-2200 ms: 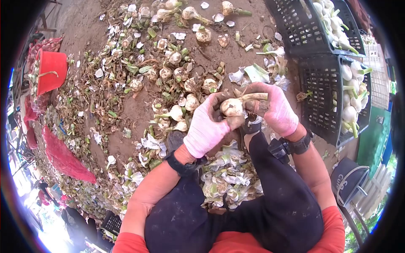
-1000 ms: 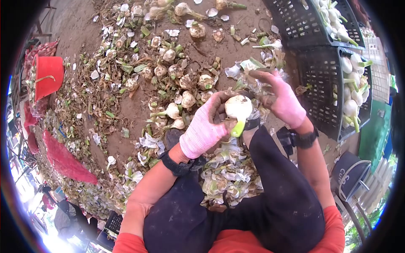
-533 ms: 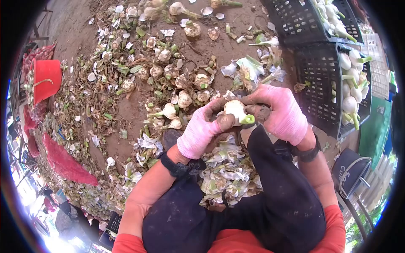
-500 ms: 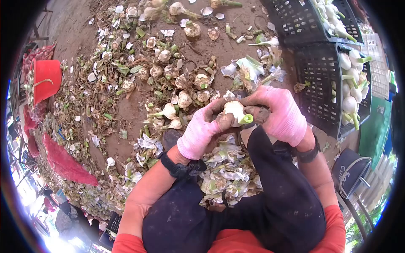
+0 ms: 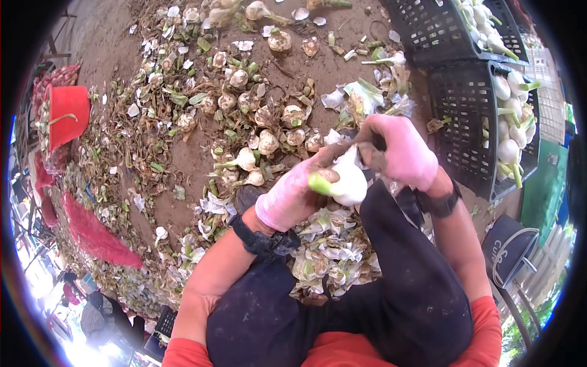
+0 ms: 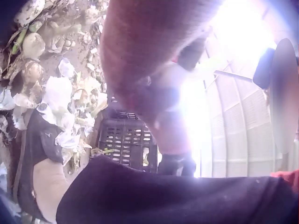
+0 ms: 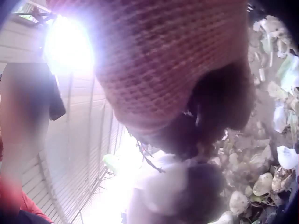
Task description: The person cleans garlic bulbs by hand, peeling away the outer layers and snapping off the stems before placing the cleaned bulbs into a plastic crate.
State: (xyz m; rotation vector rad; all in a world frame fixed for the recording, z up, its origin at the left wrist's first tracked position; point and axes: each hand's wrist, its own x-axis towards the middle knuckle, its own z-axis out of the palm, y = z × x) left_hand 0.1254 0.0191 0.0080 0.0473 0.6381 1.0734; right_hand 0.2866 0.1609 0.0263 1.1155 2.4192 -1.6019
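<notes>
A white garlic bulb [image 5: 350, 186] with a short green stem is held between my two hands above the lap. My left hand [image 5: 288, 194], in a pink glove with dirty fingertips, grips it with the thumb by the stem, which points to the left. On the bulb's far side, my gloved right hand [image 5: 403, 151] has its fingers curled and pinches at the root end, where a bit of white skin shows. Thin dark roots [image 7: 152, 161] hang by the right fingers in the right wrist view. Peeled skins [image 5: 330, 248] lie in a heap between the legs.
Unpeeled garlic bulbs [image 5: 268, 142] and scraps litter the dirt floor ahead. Black crates [image 5: 461, 122] of white garlic stand at the right. Farther off at the left are a red bucket [image 5: 68, 117] and a red mesh sack [image 5: 95, 229].
The bulb has been turned in my hands, its green stem swinging from lower right to left. My right hand left the bulb briefly and came back to it, now at its root end.
</notes>
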